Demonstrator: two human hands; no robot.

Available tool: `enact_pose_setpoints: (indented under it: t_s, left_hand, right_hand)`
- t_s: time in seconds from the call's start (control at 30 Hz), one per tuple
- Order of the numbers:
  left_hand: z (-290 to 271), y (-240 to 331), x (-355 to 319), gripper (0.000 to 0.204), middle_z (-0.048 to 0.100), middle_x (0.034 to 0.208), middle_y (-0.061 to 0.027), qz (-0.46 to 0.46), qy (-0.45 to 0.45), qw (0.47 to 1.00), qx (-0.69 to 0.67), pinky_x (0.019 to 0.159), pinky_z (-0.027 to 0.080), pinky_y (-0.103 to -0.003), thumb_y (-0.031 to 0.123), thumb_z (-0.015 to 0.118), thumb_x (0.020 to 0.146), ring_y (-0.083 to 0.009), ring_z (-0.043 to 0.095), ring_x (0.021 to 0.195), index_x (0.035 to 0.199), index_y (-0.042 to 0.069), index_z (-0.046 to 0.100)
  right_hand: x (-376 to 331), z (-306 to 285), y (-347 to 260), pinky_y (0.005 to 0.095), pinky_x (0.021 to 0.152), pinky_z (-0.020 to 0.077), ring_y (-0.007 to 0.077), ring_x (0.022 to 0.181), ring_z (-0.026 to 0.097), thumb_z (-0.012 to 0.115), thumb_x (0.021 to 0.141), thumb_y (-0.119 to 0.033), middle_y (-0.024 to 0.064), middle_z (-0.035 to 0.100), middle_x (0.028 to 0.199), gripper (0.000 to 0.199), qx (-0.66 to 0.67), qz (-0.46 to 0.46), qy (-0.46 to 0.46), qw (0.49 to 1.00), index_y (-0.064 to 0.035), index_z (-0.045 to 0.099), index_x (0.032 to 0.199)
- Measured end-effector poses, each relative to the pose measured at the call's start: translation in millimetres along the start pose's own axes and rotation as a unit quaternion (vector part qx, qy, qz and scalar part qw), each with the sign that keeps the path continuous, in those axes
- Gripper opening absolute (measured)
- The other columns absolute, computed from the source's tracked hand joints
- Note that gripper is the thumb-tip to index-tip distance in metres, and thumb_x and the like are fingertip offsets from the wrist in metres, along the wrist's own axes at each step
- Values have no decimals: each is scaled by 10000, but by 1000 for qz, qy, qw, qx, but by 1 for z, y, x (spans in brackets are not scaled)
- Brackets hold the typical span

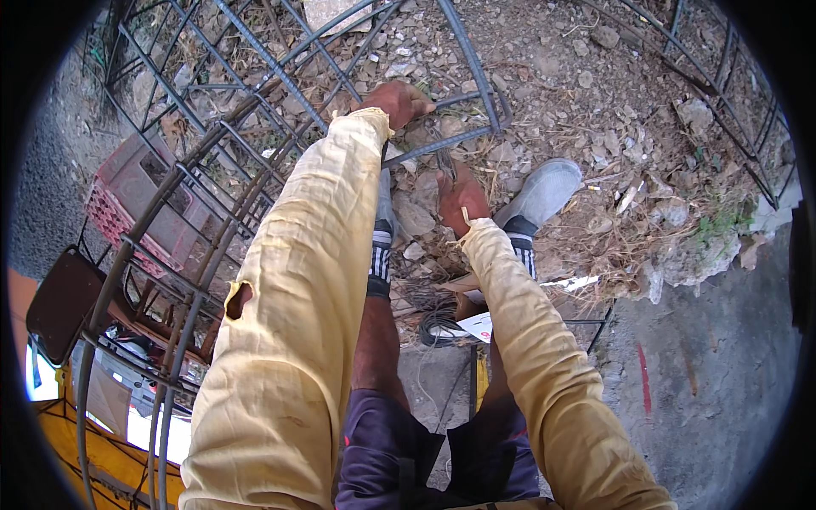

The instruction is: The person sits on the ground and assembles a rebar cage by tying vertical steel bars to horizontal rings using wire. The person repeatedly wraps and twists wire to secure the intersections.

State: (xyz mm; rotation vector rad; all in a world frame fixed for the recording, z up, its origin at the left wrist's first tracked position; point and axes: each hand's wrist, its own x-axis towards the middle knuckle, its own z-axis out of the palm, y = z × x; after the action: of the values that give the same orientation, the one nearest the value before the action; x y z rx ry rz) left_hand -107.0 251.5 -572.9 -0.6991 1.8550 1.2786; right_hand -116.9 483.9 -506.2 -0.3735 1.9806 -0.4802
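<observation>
Gripping rebar cage (255, 144), left hand (399, 100), rubble (595, 93) around, red crate (136, 204) beside

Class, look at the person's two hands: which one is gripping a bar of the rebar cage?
The left hand, stretched forward, closes on a bar of the rebar cage. The right hand sits lower, near the shoes, holding what looks like thin wire, not a cage bar.

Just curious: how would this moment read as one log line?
left hand: grips rebar cage | right hand: holds small tool, unclear | ground: rubble
</observation>
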Motion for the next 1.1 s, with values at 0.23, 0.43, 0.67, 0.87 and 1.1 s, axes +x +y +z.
enact_pose_setpoints:
  t_s: [0.23,0.43,0.67,0.87,1.1]
  left_hand:
    - [-1,5,-6,352,720,1003,-126,-28,-5,998,-59,878,481,-367,376,637,906,-240,659,929,1092,89,720]
    - [1,-3,-2,312,723,986,-104,21,25,999,-8,867,483,-353,326,660,900,-206,653,914,1086,84,722]
    - [2,1,-5,339,717,988,-123,-29,-3,998,-60,855,484,-354,346,632,910,-223,657,915,1101,78,713]
    - [4,-9,1,377,705,1026,-143,18,-15,999,-41,877,476,-379,384,595,924,-269,651,945,1103,71,706]
    - [3,-9,0,453,692,1065,-166,14,-1,1000,-22,916,465,-395,450,571,921,-310,642,1013,1141,72,687]
  right_hand:
    - [12,-35,-26,325,403,471,163,490,555,787,807,-321,57,553,723,500,373,267,-250,853,3,521,1079]
    - [12,-34,-6,331,431,492,168,526,602,732,839,-367,34,528,680,483,254,136,-167,943,-8,525,1087]
    - [-3,-26,1,387,710,503,253,830,636,538,922,-551,150,613,1043,681,222,152,-143,953,37,492,1263]
    - [5,-53,0,288,581,445,120,670,531,516,945,-564,12,572,855,609,519,275,-323,742,-55,536,1279]
    - [4,-45,3,373,657,539,181,766,633,560,974,-337,67,662,935,455,368,246,-261,858,-93,489,1352]
